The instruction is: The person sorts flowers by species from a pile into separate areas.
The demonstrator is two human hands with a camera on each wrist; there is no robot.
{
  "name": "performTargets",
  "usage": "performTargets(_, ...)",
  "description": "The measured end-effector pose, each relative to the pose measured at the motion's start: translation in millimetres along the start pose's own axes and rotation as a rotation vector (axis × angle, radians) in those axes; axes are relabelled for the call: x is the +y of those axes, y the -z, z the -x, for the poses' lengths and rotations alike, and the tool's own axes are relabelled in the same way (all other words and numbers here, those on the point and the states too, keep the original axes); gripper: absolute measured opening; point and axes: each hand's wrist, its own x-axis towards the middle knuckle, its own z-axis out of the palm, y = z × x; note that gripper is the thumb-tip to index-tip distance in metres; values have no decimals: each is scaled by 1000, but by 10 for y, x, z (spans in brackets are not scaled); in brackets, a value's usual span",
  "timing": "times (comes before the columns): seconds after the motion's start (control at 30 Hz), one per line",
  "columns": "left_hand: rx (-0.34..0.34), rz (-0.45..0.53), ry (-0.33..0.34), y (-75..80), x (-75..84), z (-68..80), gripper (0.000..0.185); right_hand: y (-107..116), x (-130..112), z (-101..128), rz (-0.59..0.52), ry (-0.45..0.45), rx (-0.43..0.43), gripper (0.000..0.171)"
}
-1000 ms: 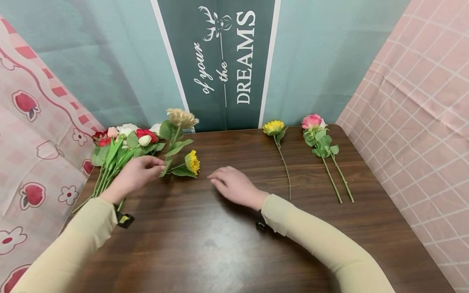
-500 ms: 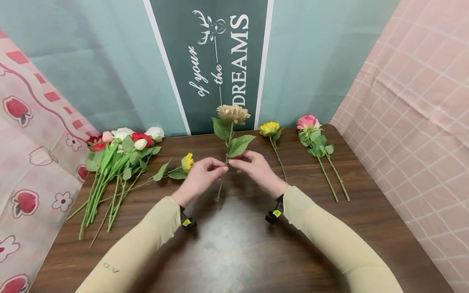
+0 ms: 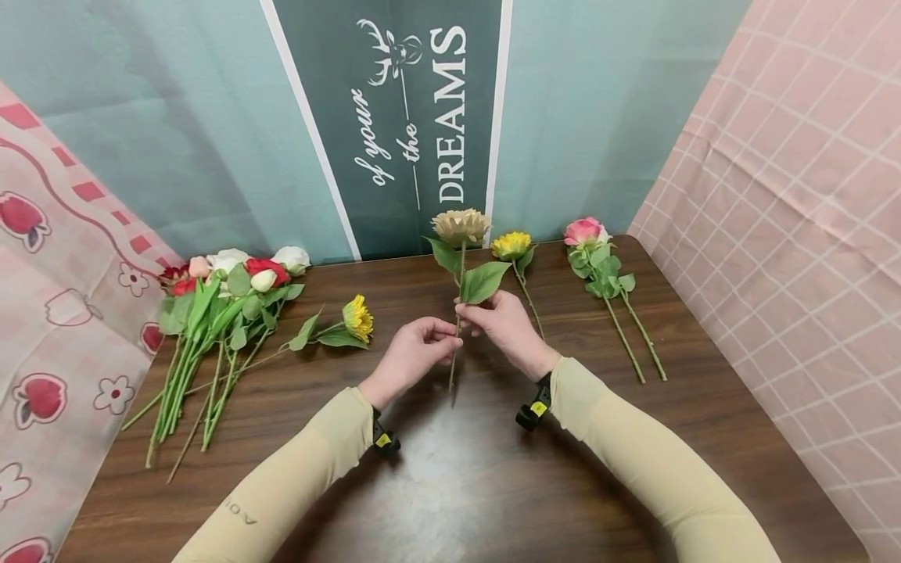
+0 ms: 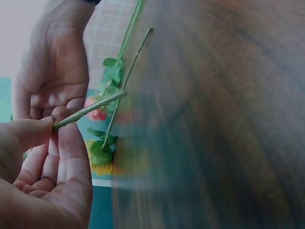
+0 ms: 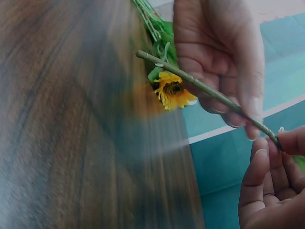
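2 hands raised over table [image 3: 633, 438]: left hand [image 3: 411, 356] and right hand [image 3: 503, 328] pinch beige flower [image 3: 461, 227] stem (seemingly upright).

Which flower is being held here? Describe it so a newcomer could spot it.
Look below the dark DREAMS banner, above the table's middle. Both hands pinch one upright stem: the tan flower, the only beige bloom and the only one not lying down.

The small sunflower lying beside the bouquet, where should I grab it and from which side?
Pinch the small sunflower by its thin stem, left of the leaves, coming from above: the stem lies flat on the table, bare there, and trails toward the bouquet.
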Motion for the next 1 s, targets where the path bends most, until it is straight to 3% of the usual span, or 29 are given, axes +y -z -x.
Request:
performTargets(0.1, -27, 33, 0, -76, -18, -25, 26, 57, -15, -23, 24, -5, 1, 24)
performTargets(0.33, -35, 100, 22, -303, -12, -229, 25, 373, 35, -58, 226, 31, 53, 38)
performTargets(0.63, -17, 254, 151, -681, -20, -513, 24, 924, 98, 74, 271, 30, 221, 41)
performTargets(0.83, -6, 322, 203, -893, -51, -624, 22, 1086, 118, 138, 315, 15, 229, 39)
performTargets(1.0, -44, 283, 217, -975, -47, -689, 24, 1094, 140, 157, 330, 8, 213, 40)
